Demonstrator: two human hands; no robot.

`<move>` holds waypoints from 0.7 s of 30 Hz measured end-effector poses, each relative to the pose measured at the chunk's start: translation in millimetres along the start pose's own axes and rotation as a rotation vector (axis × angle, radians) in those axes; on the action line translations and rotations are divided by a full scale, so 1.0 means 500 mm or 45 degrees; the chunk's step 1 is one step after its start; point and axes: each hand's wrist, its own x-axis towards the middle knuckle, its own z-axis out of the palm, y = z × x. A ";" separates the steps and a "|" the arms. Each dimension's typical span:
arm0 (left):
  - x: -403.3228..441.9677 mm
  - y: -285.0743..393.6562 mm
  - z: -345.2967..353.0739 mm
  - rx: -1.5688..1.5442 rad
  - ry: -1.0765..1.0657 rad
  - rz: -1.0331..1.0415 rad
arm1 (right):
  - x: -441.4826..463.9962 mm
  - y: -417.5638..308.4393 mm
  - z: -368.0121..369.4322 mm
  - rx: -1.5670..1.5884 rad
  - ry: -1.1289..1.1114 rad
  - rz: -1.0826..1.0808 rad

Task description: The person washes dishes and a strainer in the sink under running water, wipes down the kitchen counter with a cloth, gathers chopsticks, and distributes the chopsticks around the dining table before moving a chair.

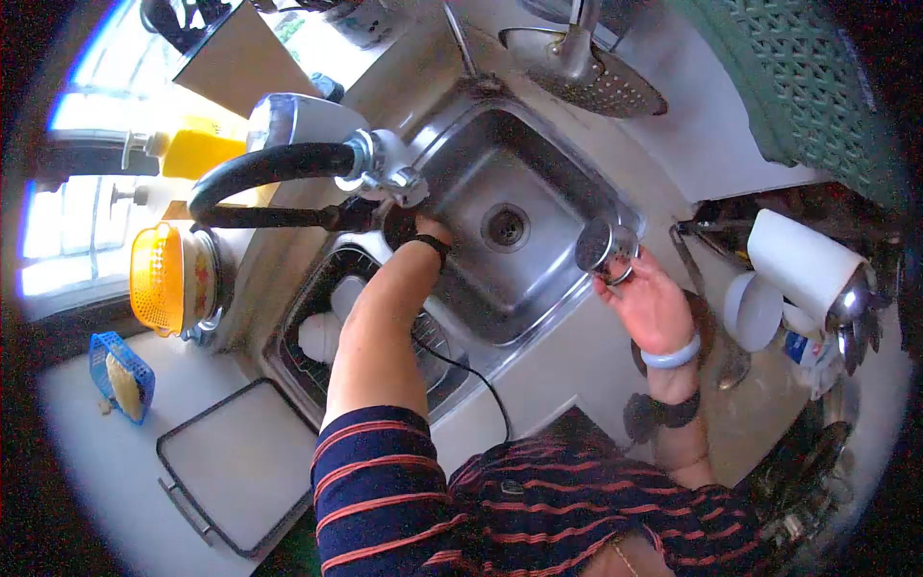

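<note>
My right hand holds a small, shiny round metal cup by its side, above the right rim of the steel sink. My left arm reaches across to the faucet side of the sink. There my left hand is just below the chrome faucet head, close to a dark area at the sink's edge. Its fingers are mostly hidden, so their grip cannot be made out. A black hose curves from the faucet. The drain shows in the sink floor.
Left of the sink, a rack holds white dishes. Near the window stand an orange basket and a yellow bottle. A blue basket and a framed board lie lower left. A perforated skimmer hangs at the back.
</note>
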 end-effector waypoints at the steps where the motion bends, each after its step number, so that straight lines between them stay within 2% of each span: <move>1: 0.001 0.011 -0.009 -0.117 -0.139 -0.011 | 0.005 0.000 0.000 0.013 -0.016 -0.006; 2: 0.003 0.020 -0.014 -0.232 -0.279 -0.022 | 0.010 0.001 0.000 0.028 -0.031 -0.012; 3: 0.008 0.027 -0.015 -0.233 -0.287 -0.018 | 0.014 0.002 0.001 0.031 -0.024 -0.008; 5: 0.017 0.037 -0.027 -0.156 -1.142 0.078 | 0.021 0.003 0.005 0.066 -0.098 0.008; 6: 0.008 0.049 -0.030 -0.143 -1.238 0.174 | 0.023 0.005 0.010 0.074 -0.099 0.010; 9: -0.069 0.109 -0.120 -0.145 -1.147 0.675 | 0.029 0.011 0.018 0.033 -0.088 0.024; 11: -0.141 0.158 -0.203 -0.080 -1.030 0.954 | 0.036 0.019 0.007 0.058 -0.180 0.013; 13: -0.199 0.188 -0.279 0.009 -0.904 1.122 | 0.040 0.021 0.009 0.049 -0.161 0.035; 15: -0.195 0.174 -0.289 0.085 -0.838 1.172 | 0.032 0.028 0.014 0.043 -0.121 0.065; 16: -0.164 0.153 -0.253 0.119 -0.809 1.128 | 0.034 0.024 0.023 0.024 -0.092 0.076; 18: -0.032 0.128 -0.039 0.241 -0.716 0.838 | 0.038 0.025 0.027 0.012 -0.059 0.087; 20: 0.047 0.098 0.061 -0.106 -0.606 0.123 | 0.044 0.027 0.025 -0.006 -0.065 0.069; 21: 0.098 0.090 0.116 -0.141 -0.368 0.116 | 0.045 0.027 0.027 -0.006 -0.066 0.071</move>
